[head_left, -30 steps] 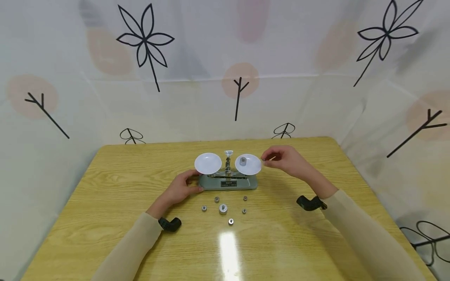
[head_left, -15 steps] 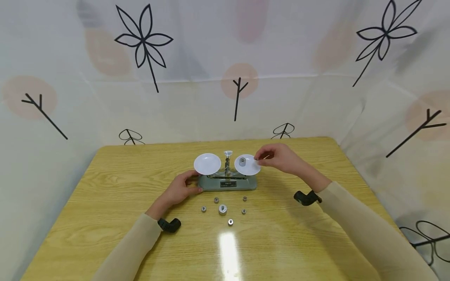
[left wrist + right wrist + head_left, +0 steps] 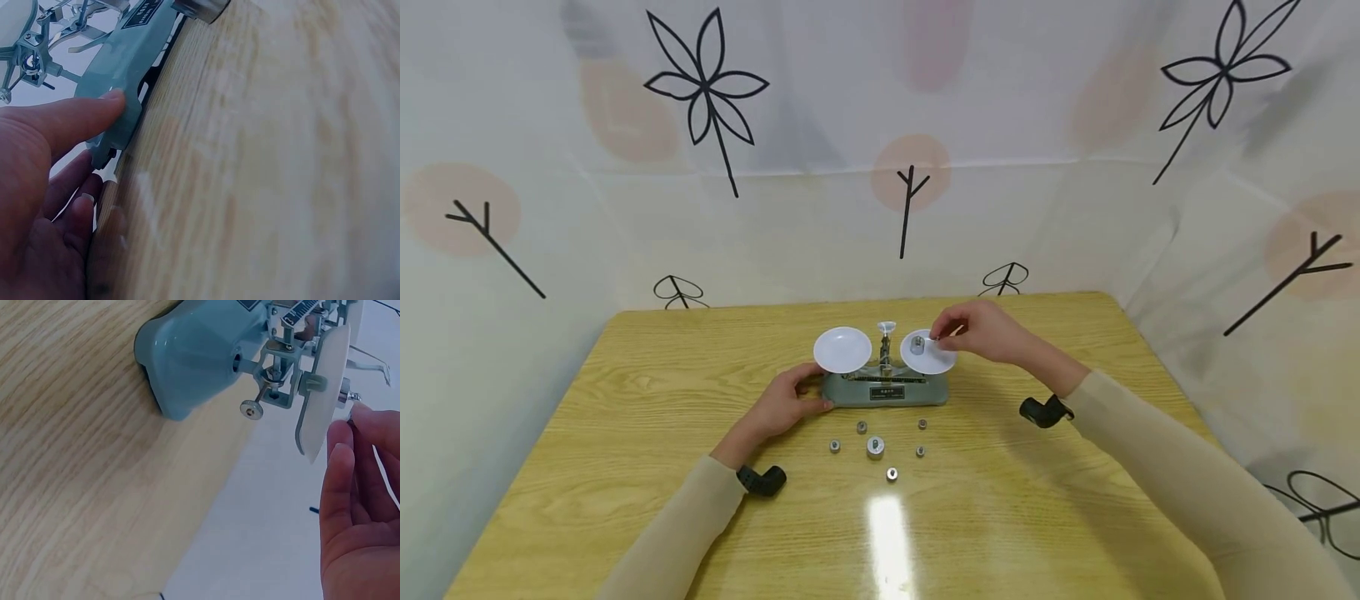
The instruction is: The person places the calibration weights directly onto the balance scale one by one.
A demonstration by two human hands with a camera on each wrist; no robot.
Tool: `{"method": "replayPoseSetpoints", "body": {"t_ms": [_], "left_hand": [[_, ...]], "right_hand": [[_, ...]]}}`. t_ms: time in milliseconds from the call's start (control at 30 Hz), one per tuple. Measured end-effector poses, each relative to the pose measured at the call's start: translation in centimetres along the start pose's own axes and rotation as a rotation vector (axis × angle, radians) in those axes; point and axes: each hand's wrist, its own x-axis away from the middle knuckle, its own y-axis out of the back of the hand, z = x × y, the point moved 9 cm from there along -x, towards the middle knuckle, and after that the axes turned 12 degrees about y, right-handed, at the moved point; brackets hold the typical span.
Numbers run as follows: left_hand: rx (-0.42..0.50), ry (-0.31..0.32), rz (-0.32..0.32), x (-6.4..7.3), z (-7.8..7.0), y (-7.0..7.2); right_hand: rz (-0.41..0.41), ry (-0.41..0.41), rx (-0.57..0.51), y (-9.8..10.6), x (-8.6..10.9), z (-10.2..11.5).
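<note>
A grey-green balance scale (image 3: 887,392) with two white pans stands on the table. My left hand (image 3: 778,406) grips the left end of its base; the left wrist view shows the thumb (image 3: 94,115) on the front and the fingers behind. A metal weight (image 3: 917,344) sits in the right pan (image 3: 925,364). Over that pan, beside the weight, my right hand (image 3: 985,331) pinches a small metal weight (image 3: 350,417) between thumb and fingertips, which mostly hide it. The left pan (image 3: 842,350) holds nothing.
In front of the scale, several small weights lie spread around a larger weight (image 3: 876,448) on the wooden table (image 3: 700,358). A patterned cloth (image 3: 820,233) hangs behind the table and at both sides.
My right hand has moved left, from beside the right pan's outer rim to over the pan, with the small weight in its fingers. The left hand stays on the base.
</note>
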Motion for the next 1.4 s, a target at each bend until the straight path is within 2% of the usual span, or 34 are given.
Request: {"method": "replayPoseSetpoints", "body": {"t_ms": [267,633,1033,1400], "left_hand": [[-0.010,0.010,0.001,0.1,0.1,0.0],[-0.001,0.000,-0.001,0.1,0.0,0.1],[-0.019,0.033,0.007,0.1,0.1,0.1],[-0.023,0.009,0.001,0.0,0.0,0.2]], "right_hand": [[0.035,-0.002,-0.002,-0.5,-0.7,-0.2],[0.041,-0.027,-0.019,-1.1,-1.1,-0.5],[0.033,-0.034,0.003,-1.1,-1.2,-0.1],[0.030,-0.037,0.003,-1.1,-1.3,-0.4]]}}
